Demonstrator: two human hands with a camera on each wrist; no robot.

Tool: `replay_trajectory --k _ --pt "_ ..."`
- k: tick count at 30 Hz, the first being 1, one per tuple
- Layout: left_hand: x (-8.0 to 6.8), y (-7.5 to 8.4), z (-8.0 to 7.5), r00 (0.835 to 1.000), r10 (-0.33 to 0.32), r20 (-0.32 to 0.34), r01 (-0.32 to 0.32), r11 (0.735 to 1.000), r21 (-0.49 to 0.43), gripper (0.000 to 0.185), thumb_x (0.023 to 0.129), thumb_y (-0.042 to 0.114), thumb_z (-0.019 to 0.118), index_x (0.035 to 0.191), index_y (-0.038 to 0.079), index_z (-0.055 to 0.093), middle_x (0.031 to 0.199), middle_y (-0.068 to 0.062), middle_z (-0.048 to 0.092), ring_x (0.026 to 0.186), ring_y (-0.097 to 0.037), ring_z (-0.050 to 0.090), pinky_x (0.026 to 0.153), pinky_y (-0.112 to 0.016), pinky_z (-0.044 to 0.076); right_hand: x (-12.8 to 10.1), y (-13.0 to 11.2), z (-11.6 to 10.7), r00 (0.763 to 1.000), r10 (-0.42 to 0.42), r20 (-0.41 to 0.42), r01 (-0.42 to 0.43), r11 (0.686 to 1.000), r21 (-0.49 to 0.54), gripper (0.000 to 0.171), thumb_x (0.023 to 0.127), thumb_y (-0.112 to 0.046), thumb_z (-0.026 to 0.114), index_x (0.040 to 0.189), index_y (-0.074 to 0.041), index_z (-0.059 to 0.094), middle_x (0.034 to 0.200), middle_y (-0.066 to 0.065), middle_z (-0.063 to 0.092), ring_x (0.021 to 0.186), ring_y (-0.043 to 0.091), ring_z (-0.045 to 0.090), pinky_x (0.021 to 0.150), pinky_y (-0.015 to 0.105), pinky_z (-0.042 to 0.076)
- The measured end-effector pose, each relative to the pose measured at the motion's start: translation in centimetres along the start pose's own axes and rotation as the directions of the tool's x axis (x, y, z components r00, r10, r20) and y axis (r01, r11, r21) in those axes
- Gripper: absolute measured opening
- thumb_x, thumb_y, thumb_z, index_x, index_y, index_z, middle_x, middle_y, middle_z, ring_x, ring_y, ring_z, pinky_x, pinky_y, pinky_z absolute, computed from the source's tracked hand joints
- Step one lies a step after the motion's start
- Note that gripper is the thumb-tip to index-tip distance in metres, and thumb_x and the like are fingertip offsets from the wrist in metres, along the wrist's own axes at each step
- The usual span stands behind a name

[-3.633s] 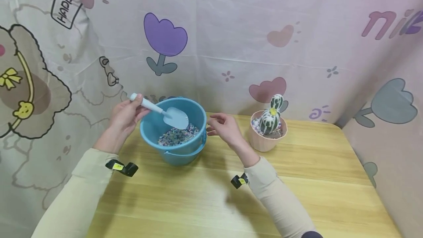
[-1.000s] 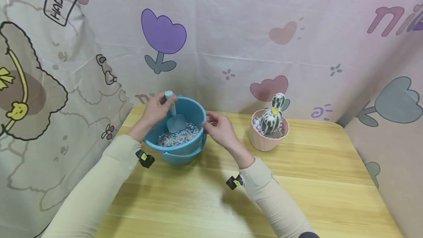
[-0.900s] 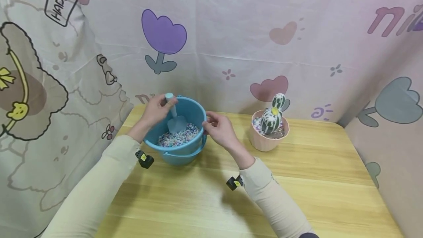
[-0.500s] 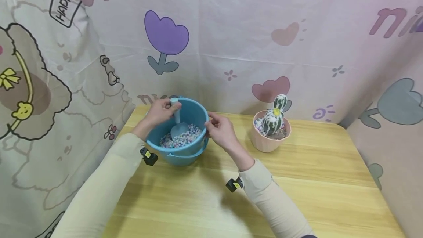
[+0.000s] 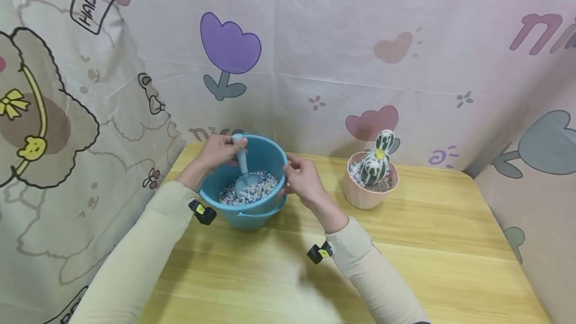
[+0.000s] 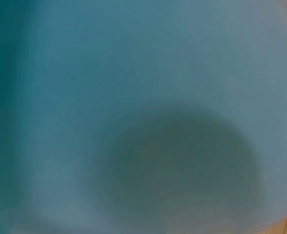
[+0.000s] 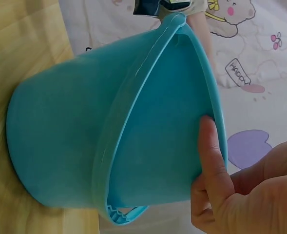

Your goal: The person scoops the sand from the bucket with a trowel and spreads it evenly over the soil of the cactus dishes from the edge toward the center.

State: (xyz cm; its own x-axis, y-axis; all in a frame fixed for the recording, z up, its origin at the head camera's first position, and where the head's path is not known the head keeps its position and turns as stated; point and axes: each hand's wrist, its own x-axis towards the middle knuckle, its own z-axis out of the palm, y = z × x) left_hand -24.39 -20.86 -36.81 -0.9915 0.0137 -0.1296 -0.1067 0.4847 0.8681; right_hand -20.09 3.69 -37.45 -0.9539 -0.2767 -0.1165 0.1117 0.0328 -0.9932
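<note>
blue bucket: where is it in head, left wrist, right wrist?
Head: blue bucket left of centre on the table, between both hands.
Left wrist: a blurred blue wall fills the frame.
Right wrist: outer side, thumb on it.
Shared landmark: the bucket's blue plastic itself.

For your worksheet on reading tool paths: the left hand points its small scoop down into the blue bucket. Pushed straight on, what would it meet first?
Most likely the coloured pebbles in the blue bucket: the left hand aims the scoop down with its blade already among them. How deep they lie cannot be told.
</note>
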Motion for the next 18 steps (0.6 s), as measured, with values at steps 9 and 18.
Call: replay_trajectory --k 9,18 --pt "-0.21 0.29 -0.68 0.997 -0.037 0.061 0.042 0.997 -0.072 0.047 0.111 0.034 0.056 0.131 -0.007 0.065 0.131 -0.028 0.070 0.090 -0.012 0.077 0.080 -0.025 0.068 0.53 0.92 -0.89 1.000 0.025 0.012 -0.026 0.993 0.114 0.037 0.107 0.001 0.053 0.143 0.008 0.059 0.097 0.013 0.064 0.069 0.012 0.064 0.060 0.025 0.066" --pt "-0.49 0.95 -0.67 0.992 -0.096 0.088 0.106 0.986 -0.129 0.050 0.111 0.037 0.054 0.133 -0.008 0.061 0.131 -0.028 0.070 0.085 -0.008 0.076 0.084 -0.029 0.068 0.51 0.93 -1.02 0.999 0.029 0.013 -0.031 0.990 0.138 0.033 0.107 0.000 0.053 0.136 0.014 0.060 0.089 0.006 0.061 0.072 0.012 0.064 0.061 0.023 0.066"
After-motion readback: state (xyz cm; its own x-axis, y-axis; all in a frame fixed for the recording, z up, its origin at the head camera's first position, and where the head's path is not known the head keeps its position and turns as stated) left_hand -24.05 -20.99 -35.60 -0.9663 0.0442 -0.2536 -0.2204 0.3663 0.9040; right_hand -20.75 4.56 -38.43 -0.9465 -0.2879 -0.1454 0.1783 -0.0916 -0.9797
